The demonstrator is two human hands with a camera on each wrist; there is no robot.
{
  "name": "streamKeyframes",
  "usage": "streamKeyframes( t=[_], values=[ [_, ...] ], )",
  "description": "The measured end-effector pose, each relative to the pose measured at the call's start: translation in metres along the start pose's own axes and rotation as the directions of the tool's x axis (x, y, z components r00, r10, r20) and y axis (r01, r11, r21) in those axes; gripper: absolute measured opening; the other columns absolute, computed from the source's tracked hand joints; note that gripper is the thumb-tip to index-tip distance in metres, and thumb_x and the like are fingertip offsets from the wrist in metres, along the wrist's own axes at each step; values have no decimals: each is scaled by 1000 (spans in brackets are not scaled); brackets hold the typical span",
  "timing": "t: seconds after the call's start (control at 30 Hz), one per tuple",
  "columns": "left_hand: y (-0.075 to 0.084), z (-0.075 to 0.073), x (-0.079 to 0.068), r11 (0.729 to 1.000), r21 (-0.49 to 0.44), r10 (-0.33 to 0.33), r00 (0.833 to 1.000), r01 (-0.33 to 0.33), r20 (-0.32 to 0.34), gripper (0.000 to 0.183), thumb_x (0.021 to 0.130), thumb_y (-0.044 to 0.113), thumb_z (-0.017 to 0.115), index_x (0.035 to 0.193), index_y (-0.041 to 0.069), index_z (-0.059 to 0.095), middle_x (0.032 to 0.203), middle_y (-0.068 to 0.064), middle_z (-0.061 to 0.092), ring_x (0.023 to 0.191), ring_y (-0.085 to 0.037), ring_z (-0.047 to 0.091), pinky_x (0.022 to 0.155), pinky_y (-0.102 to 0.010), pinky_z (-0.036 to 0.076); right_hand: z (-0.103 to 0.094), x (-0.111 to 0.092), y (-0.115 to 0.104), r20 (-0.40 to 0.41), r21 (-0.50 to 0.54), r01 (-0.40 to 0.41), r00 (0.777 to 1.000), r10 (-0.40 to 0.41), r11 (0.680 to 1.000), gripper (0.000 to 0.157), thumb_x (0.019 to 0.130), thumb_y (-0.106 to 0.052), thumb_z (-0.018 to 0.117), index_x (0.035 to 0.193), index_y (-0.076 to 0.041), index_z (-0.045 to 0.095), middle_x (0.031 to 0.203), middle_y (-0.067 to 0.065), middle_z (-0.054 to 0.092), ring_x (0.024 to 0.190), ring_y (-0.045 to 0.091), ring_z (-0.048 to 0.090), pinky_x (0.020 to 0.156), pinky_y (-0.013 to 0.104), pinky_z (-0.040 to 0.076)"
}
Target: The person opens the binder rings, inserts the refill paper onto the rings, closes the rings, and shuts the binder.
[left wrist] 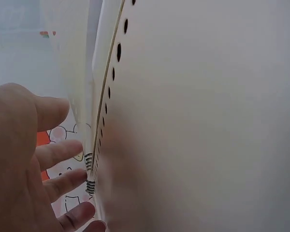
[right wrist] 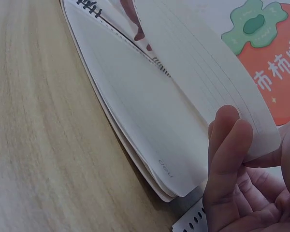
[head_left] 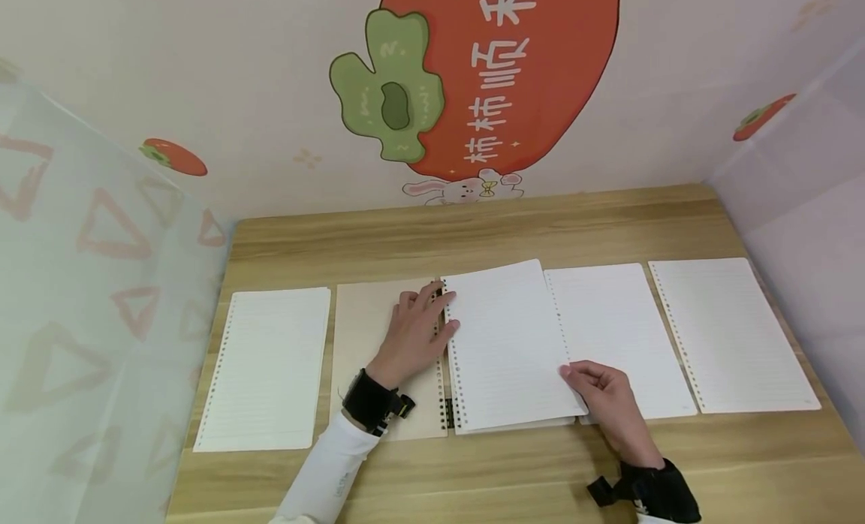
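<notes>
An open loose-leaf notebook lies mid-table, its beige cover folded to the left and lined pages on the right. My right hand pinches the lower right corner of the top lined page between thumb and fingers. In the right wrist view that page bends up, apart from the page stack marked "deli". My left hand lies over the cover with fingers spread, fingertips at the punched edge near the upper binding. In the left wrist view, its fingers reach toward the dark binder rings.
A loose lined sheet lies left of the notebook. To the right lie two more punched sheets, one partly under the notebook page and another near the table's right edge. A printed backdrop stands behind the wooden table.
</notes>
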State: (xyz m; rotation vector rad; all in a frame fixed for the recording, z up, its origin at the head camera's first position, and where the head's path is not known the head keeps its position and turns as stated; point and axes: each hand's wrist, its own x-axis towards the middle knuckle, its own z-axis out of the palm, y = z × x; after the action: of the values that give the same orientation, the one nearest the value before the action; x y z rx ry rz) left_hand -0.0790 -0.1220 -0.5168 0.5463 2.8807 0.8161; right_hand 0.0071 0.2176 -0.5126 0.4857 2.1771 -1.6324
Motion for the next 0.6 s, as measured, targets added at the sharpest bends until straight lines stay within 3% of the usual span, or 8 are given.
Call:
streamKeyframes(
  t=[0.2, 0.4, 0.6],
  values=[
    [2, -1, -2, 1000, 30, 4, 1000, -4, 22, 53, 111, 43, 55, 157, 17, 54, 169, -12, 39, 128, -40, 42, 101, -54, 40, 2, 0, 1, -6, -21, -4, 1000, 3, 1000, 38, 106, -28, 69, 127, 3, 72, 78, 1, 76, 82, 7, 64, 78, 20, 47],
    [4, -1, -4, 996, 86, 8, 999, -12, 45, 51, 112, 42, 52, 157, 18, 54, 170, -12, 37, 129, -41, 43, 98, -55, 41, 3, -3, 0, 27, 14, -4, 1000, 4, 1000, 38, 107, -27, 68, 127, 6, 69, 65, -3, 62, 62, 8, 46, 61, 23, 37],
    [4, -1, -5, 992, 122, 14, 1000, -18, 28, 49, 112, 39, 55, 156, 18, 56, 169, -12, 40, 127, -42, 45, 97, -56, 42, 0, -11, -1, 133, 50, -60, 990, 53, 997, 44, 106, -28, 69, 133, 7, 62, 71, -3, 64, 62, 9, 55, 62, 26, 53]
  ],
)
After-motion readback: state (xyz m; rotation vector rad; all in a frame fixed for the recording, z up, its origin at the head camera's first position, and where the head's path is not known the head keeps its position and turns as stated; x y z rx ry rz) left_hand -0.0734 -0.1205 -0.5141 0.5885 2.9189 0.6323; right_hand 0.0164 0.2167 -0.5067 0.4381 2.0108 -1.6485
